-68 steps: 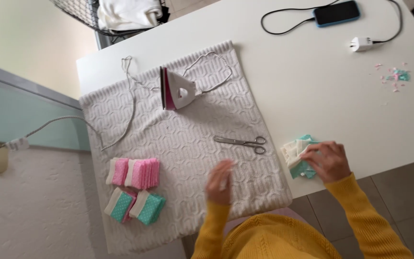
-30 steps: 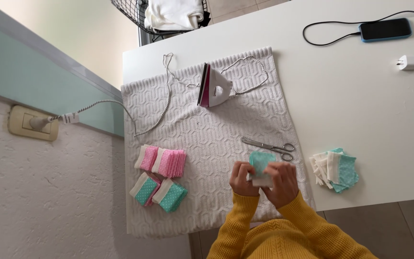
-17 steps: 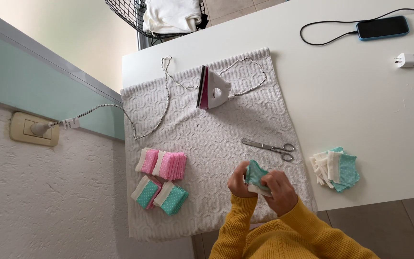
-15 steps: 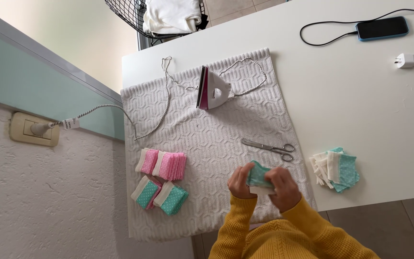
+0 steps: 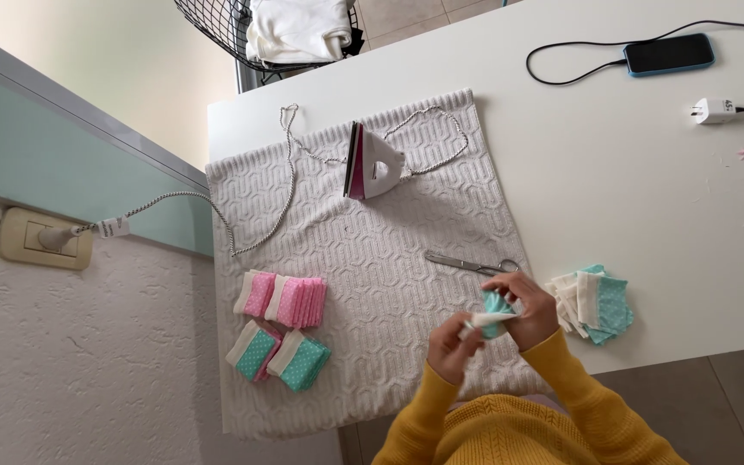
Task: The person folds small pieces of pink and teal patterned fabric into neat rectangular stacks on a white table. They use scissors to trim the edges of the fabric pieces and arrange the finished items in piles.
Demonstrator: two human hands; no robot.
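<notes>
Nearest you, your two hands meet over the near edge of the grey towel on the white worktop; your left hand pinches the pale end of one small folded fabric piece, and your right hand closes on its teal dotted end; the piece is held just above the towel, its long axis running roughly left to right, pale end pointing left, teal end right. Just right of your right hand lies one loose pile of teal and cream pieces on the bare worktop. Left of your hands, well apart, sit four folded bundles: two teal bundles nearer, two pink bundles just beyond. One pair of scissors lies just past your hands, blades pointing left. Farther on, one small iron stands on the towel, its one cord running to the wall socket. Farthest are one phone, one white charger plug and one wire basket.
</notes>
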